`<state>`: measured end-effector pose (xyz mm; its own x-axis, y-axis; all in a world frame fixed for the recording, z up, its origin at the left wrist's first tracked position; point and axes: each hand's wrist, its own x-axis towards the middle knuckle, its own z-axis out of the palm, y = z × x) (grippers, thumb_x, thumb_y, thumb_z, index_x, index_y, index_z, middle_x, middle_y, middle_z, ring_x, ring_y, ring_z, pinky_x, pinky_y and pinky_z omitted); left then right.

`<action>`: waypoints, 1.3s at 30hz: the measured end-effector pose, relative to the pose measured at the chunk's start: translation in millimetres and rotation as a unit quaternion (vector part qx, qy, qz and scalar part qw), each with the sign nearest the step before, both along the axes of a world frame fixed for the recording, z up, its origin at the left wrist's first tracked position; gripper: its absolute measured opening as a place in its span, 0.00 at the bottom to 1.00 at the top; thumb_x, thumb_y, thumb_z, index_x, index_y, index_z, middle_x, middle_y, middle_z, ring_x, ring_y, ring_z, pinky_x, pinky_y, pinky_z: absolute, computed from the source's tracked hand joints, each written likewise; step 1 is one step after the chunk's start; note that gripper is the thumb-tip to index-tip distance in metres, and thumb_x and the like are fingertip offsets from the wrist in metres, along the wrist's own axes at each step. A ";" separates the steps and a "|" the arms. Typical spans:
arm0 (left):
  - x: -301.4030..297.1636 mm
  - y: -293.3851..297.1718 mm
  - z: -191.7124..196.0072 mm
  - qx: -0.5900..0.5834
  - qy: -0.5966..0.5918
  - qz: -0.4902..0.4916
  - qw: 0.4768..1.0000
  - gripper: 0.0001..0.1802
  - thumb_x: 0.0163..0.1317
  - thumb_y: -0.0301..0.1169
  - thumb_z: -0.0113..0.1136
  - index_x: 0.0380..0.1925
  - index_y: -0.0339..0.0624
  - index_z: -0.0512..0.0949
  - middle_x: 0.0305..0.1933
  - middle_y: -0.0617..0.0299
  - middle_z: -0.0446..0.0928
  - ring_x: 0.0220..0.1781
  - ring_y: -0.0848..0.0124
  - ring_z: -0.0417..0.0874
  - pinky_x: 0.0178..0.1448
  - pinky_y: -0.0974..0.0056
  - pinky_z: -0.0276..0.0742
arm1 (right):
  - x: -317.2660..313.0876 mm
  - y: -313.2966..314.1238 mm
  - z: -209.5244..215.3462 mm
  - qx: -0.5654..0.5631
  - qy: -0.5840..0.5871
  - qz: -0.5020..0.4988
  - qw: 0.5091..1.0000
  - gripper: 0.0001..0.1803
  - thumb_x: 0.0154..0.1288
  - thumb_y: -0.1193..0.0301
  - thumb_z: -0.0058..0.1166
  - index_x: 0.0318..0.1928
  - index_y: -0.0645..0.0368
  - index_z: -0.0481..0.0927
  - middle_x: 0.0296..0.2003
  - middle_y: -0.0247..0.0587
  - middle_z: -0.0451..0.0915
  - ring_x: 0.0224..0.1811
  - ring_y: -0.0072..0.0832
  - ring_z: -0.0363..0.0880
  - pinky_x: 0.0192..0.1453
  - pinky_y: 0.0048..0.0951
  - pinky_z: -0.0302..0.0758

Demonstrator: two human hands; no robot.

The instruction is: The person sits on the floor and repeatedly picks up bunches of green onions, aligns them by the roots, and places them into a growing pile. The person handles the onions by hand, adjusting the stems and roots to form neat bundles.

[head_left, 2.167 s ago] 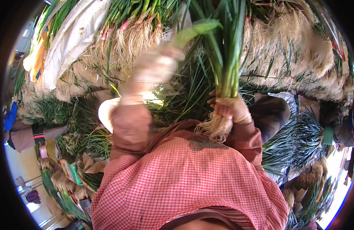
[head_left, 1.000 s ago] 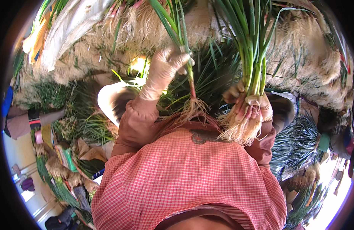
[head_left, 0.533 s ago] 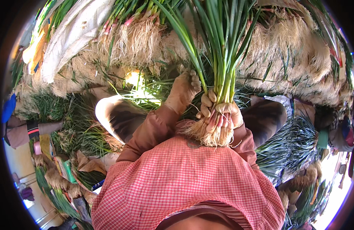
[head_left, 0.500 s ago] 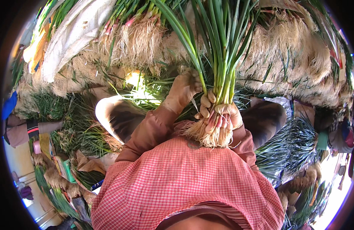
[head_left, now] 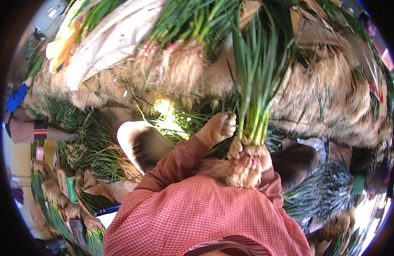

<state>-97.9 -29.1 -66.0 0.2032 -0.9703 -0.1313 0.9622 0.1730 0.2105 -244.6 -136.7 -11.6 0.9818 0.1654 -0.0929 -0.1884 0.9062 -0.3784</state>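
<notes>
My right hand is wrapped around a bunch of green onions just above the bulbs. The long green leaves stand up and away from me, and the pale, reddish-tinged bulbs and hairy roots hang below my fingers, close to my checked red top. Just left of the bunch's stems, my left hand is closed with its fingers curled in. Whatever it may hold is hidden.
Across the far side lies a long heap of green onions with thick tan roots, partly under a white sheet. Loose green leaves litter the ground between my knees. More onions lie at the right, and a person's sleeve shows far left.
My left hand has come away from the long leaf at the bunch's left side and is now curled beside the stems. The bunch and both hands sit lower in the view.
</notes>
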 end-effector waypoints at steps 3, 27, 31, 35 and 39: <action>13.8 15.9 -10.7 0.317 -0.865 0.033 0.387 0.19 0.69 0.42 0.43 0.34 0.37 0.75 0.21 0.54 0.77 0.20 0.59 0.79 0.25 0.57 0.74 | 2.9 -2.1 2.6 0.021 0.002 -0.052 0.998 0.28 0.51 0.74 0.52 0.56 0.63 0.65 0.50 0.56 0.73 0.44 0.41 0.76 0.50 0.41 0.75; 126.2 35.1 206.3 0.522 -0.738 0.281 0.323 0.13 0.65 0.41 0.54 0.38 0.44 0.76 0.30 0.61 0.80 0.28 0.72 0.80 0.35 0.64 0.76 | 10.8 -34.1 -3.3 0.037 -0.050 -0.038 0.997 0.26 0.56 0.70 0.53 0.55 0.64 0.67 0.29 0.32 0.68 0.36 0.31 0.70 0.54 0.39 0.69; 60.5 28.3 160.3 0.382 -0.652 0.208 0.621 0.19 0.66 0.43 0.53 0.40 0.36 0.76 0.36 0.57 0.81 0.36 0.70 0.81 0.43 0.64 0.78 | 10.0 -34.6 2.4 0.024 -0.007 -0.077 0.997 0.17 0.54 0.73 0.53 0.46 0.61 0.69 0.31 0.37 0.72 0.34 0.35 0.75 0.49 0.39 0.76; 9.9 -11.0 81.7 0.386 -0.672 -0.003 0.632 0.14 0.66 0.38 0.54 0.42 0.38 0.76 0.37 0.60 0.80 0.39 0.70 0.80 0.47 0.64 0.76 | 18.9 -34.4 -4.2 -0.011 0.017 -0.030 0.999 0.20 0.55 0.74 0.53 0.49 0.61 0.67 0.33 0.61 0.79 0.32 0.46 0.83 0.35 0.33 0.83; 5.1 -22.5 34.9 0.171 -0.305 0.022 0.937 0.14 0.67 0.36 0.53 0.50 0.43 0.71 0.34 0.65 0.78 0.30 0.78 0.78 0.28 0.77 0.69 | 12.2 -27.9 -15.2 0.033 0.009 -0.027 0.999 0.22 0.54 0.72 0.54 0.50 0.61 0.66 0.49 0.59 0.73 0.43 0.44 0.80 0.46 0.38 0.81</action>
<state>-92.8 -51.6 -31.1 0.3804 -0.8814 -0.2801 0.6386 0.0312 0.7689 -232.3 -164.6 -26.8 0.9879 0.1176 -0.1012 -0.1439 0.9384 -0.3141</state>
